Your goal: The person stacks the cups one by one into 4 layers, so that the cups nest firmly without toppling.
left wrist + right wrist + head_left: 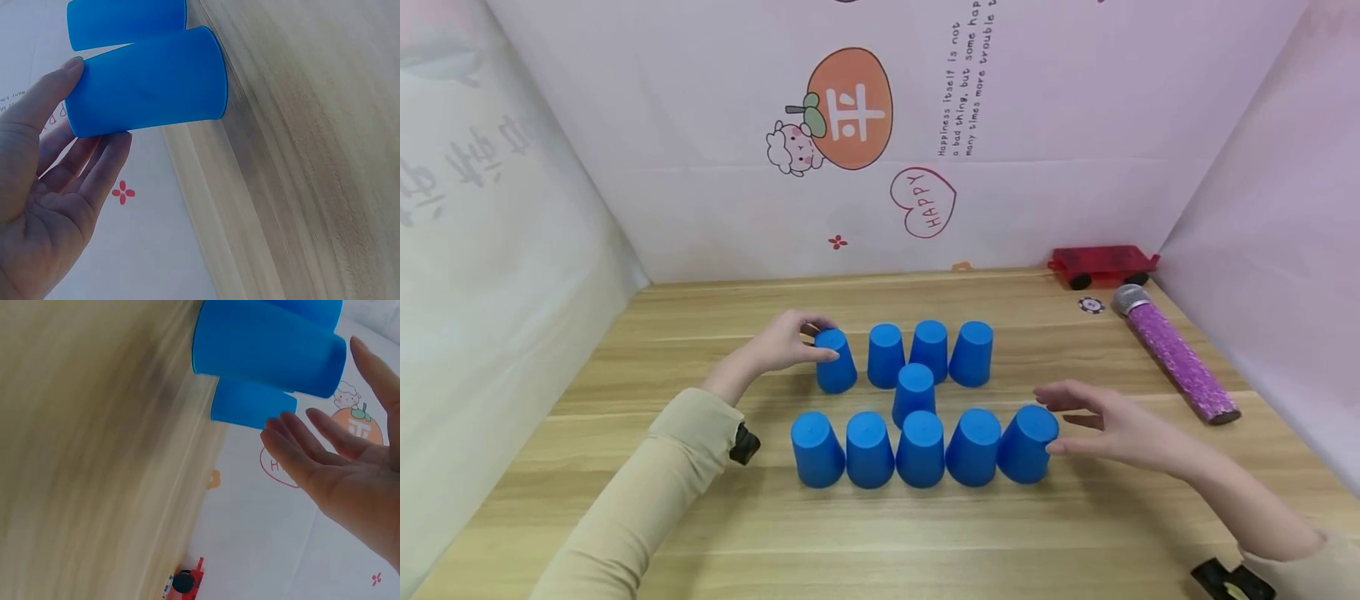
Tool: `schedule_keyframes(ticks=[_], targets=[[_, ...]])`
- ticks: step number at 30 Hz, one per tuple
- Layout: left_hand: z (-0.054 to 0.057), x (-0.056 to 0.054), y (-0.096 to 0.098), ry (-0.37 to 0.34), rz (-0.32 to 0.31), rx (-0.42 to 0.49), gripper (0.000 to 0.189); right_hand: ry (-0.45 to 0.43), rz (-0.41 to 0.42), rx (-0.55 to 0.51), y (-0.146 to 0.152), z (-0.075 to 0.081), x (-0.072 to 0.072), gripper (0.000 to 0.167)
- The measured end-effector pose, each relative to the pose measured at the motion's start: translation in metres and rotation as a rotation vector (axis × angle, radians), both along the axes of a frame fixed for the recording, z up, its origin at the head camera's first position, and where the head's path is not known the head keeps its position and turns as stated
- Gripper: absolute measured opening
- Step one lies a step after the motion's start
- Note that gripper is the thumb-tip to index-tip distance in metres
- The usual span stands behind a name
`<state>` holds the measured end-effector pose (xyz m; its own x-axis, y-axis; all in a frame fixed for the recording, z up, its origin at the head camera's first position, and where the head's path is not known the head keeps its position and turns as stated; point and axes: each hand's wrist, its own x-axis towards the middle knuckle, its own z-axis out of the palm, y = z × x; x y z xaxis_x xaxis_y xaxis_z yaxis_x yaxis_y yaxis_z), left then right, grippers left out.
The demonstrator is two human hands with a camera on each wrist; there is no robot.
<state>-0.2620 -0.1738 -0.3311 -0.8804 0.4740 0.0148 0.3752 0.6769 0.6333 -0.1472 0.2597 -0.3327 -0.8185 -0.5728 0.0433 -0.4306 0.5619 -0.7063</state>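
Note:
Upside-down blue plastic cups stand in two rows on the wooden table. My left hand (793, 340) holds the leftmost cup (837, 362) of the back row near its base, thumb on one side and fingers on the other. In the left wrist view, that same blue cup (147, 84) lies between thumb and fingertips. My right hand (1105, 421) is beside the rightmost cup (1026, 446) of the front row. The right wrist view shows its fingers (300, 450) loosely spread and apart from the blue cup (269, 347). A single cup (914, 396) stands between the rows.
Several more cups (869, 450) stand side by side in the front row, and others (930, 352) in the back row. At the back right are a red toy cart (1101, 262), a round chip (1092, 305) and a purple glittery microphone (1180, 358). Printed white cloth (715, 167) encloses the table.

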Motion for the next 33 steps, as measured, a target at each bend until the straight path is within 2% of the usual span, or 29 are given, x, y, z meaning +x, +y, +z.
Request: schedule_keyframes(ticks=[8, 14, 23, 33], targets=[[-0.002, -0.002, 0.007, 0.017, -0.015, -0.001, 0.044, -0.024, -0.003, -0.067, -0.003, -0.009, 0.003, 0.050], [-0.003, -0.002, 0.012, 0.013, -0.018, 0.002, 0.044, -0.056, -0.020, -0.079, -0.006, -0.013, 0.005, 0.047], [-0.001, -0.002, 0.018, 0.011, -0.038, 0.019, 0.046, -0.047, -0.039, -0.067, -0.009, -0.015, 0.005, 0.046], [-0.003, 0.003, 0.013, -0.001, -0.046, 0.030, 0.057, -0.030, -0.030, -0.074, -0.012, -0.016, 0.005, 0.043]])
